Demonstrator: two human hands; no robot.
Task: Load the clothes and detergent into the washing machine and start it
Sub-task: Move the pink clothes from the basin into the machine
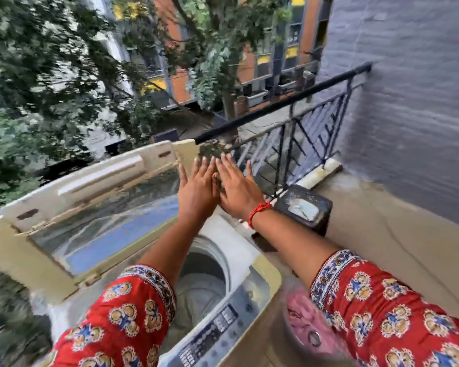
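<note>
Cream top-loading washing machine (252,250) on a balcony, its glass-panelled lid (90,221) raised, steel drum (204,276) exposed. Pink clothes (302,319) in a tub beside the machine's right. Left hand (196,188) and right hand (237,189), fingers straight, grasping nothing, extended side by side near the lid's upper edge.

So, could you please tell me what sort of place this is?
Most likely a home's outdoor balcony used for laundry: a cream top-loading washing machine stands beside a black metal railing, with green trees and apartment blocks beyond.
</note>
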